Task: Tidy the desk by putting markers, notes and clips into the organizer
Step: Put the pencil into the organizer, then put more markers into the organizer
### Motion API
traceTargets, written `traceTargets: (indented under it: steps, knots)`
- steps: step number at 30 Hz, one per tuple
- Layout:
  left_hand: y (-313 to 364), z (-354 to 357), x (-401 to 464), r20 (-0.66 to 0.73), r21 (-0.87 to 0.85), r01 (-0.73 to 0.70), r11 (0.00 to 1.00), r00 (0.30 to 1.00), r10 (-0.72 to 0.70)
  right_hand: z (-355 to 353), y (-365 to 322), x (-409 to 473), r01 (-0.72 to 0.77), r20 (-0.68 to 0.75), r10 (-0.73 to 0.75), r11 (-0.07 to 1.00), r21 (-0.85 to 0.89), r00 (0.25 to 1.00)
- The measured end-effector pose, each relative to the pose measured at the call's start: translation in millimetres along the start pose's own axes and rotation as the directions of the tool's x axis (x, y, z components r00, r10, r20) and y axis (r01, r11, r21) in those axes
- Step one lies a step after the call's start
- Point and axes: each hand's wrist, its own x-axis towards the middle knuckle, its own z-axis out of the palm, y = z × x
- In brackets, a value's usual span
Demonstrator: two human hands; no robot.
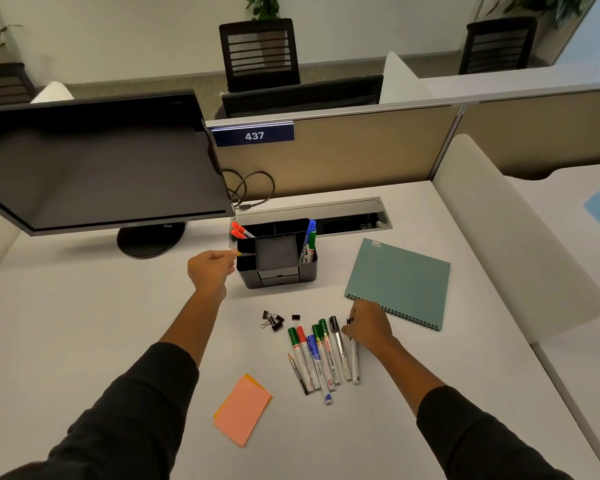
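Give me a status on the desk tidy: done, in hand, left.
Done: red markers and blue and green markers stand in the organizer. In hand: left hand at its left compartment with something small; right hand grips a black marker. Left: loose markers, binder clips, sticky notes.

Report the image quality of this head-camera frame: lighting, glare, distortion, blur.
Head view: soft, even overhead light, so the black desk organizer and the row of markers cast only faint shadows; the dark monitor screen shows a dull sheen but no hard glare; wide-angle distortion bows the beige partition; the left hand looks slightly soft, the marker labels unreadable.
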Motion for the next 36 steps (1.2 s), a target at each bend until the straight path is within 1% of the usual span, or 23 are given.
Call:
traceTargets:
  steps: [9,14,16,19,22,24,26,28,31,36]
  knots:
    - [-9,4,2,-0.008,0.023,0.008,1.0,1.0,-0.008,-2,-4,2,-0.025,0.028,0.025,1.0,-0.019,0.999]
    - [-36,-4,-27,-0.038,0.001,-0.087,0.996,0.995,0.087,-4,-7,2,-0.033,0.028,0.034,0.998,-0.045,0.999]
    - [-56,-6,-48,-0.027,0.041,-0.174,0.984,0.984,0.175,-5,-7,2,-0.039,0.032,0.041,0.998,-0.057,0.999]
    - [-88,-10,-83,0.056,0.138,-0.294,0.946,0.956,0.289,-10,-9,0,-0.053,0.036,0.056,0.996,-0.079,0.998]
    - [-120,-12,-113,0.199,0.233,-0.398,0.888,0.913,0.357,-21,-12,-1,-0.043,0.04,0.048,0.993,-0.112,0.998]
    - [-137,-12,-126,0.29,0.294,-0.424,0.857,0.894,0.342,-33,-16,1,-0.036,0.034,0.04,0.991,-0.126,0.999]
    - [-147,-10,-134,0.344,0.354,-0.423,0.834,0.888,0.305,-47,-23,3,-0.029,0.006,0.03,0.993,-0.111,1.0]
    - [-148,-8,-138,0.373,0.413,-0.421,0.807,0.887,0.272,-65,-33,3,-0.014,-0.034,0.01,0.994,-0.106,0.999]
    - [-143,-4,-140,0.407,0.464,-0.422,0.779,0.883,0.236,-88,-48,4,0.047,-0.11,-0.058,0.994,-0.102,0.992]
    - [-132,5,-142,0.44,0.505,-0.414,0.757,0.878,0.187,-116,-70,3,0.157,-0.28,-0.16,0.987,-0.033,0.946]
